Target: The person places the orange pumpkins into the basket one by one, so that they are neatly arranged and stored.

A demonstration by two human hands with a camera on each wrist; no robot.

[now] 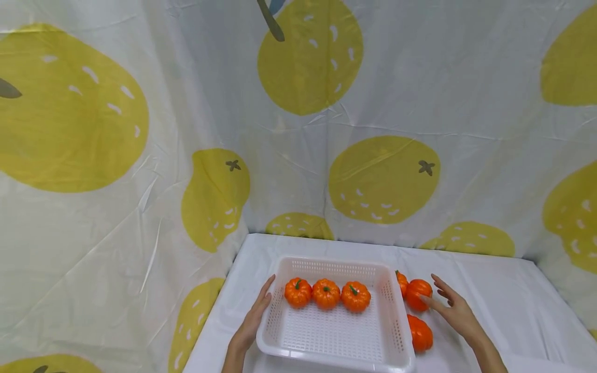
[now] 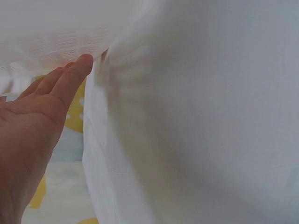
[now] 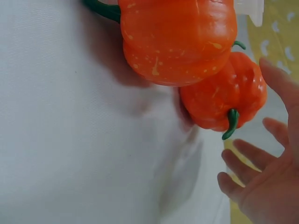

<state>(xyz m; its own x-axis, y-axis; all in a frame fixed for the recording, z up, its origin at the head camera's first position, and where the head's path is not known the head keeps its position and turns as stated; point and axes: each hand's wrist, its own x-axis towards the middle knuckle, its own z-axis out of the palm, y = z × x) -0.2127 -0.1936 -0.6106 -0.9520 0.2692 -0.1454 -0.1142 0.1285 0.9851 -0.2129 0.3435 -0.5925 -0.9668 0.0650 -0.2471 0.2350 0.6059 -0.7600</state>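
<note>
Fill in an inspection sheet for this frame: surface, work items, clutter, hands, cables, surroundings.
Surface: table under a white cloth.
Work items: white basket holding three small pumpkins in a row; three more pumpkins on the cloth right of it.
Clutter: nothing seen.
Hands: left hand flat against the basket's left wall; right hand open, fingers at the middle outside pumpkin.
Cables: nothing seen.
Surroundings: lemon-print backdrop behind and to the left.

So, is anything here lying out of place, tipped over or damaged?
Nothing looks damaged or spilled. Three pumpkins stand upright in a row inside the white basket. Three more lie outside it on the table, and the nearest seems tipped on its side. The left hand touches the basket; the right hand reaches toward the loose ones.
</note>
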